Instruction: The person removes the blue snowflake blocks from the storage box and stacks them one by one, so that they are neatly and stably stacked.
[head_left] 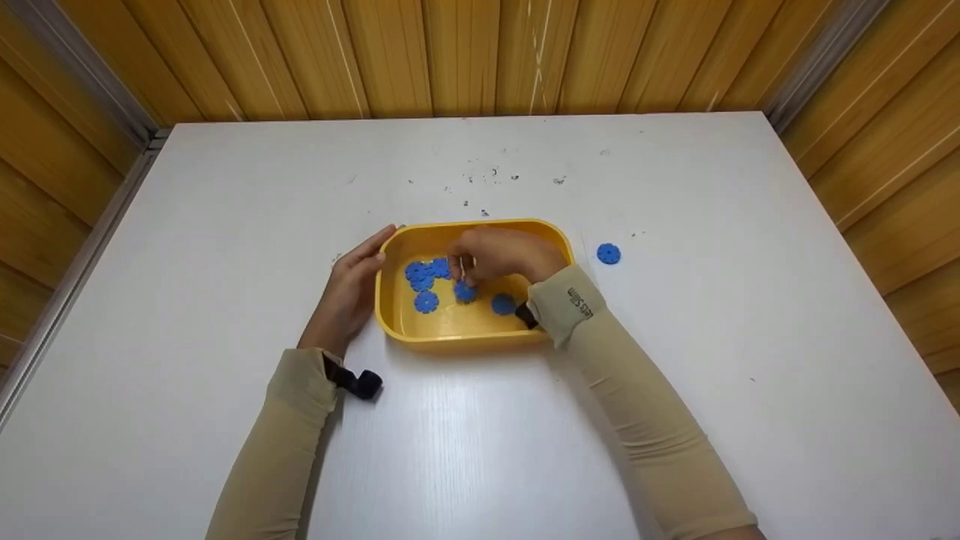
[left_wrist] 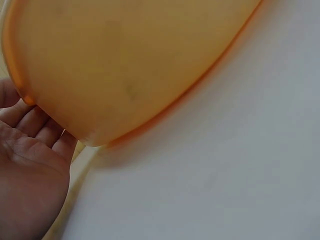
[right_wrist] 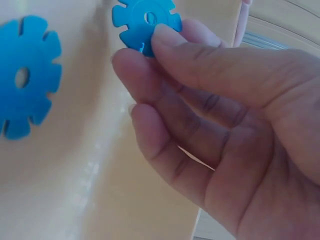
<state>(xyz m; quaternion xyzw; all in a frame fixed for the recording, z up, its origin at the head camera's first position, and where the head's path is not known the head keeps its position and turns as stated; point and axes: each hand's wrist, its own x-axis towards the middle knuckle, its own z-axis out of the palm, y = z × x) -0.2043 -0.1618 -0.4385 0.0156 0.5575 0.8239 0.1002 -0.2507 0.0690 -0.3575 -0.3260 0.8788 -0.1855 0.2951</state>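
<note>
A yellow plastic basin (head_left: 465,341) holds several blue notched interlocking discs (head_left: 426,302). My right hand (head_left: 506,253) is inside it and pinches one blue interlocking disc (right_wrist: 132,14) between thumb and forefinger, while the other fingers curl loosely below. Another disc (right_wrist: 42,92) lies close by on the basin floor, in the right wrist view. At the basin's far left corner, my left hand (head_left: 352,285) holds the outside, thumb near the rim and fingers reaching round the corner. Its fingertips are hidden behind the wall in the left wrist view.
One more blue disc (head_left: 608,253) lies on the white table (head_left: 675,337), right of the basin. Dark scuff marks spot the tabletop beyond it. Wood-patterned panels (head_left: 457,60) stand along the back and both sides. A black strap device (head_left: 364,384) sits at the left wrist.
</note>
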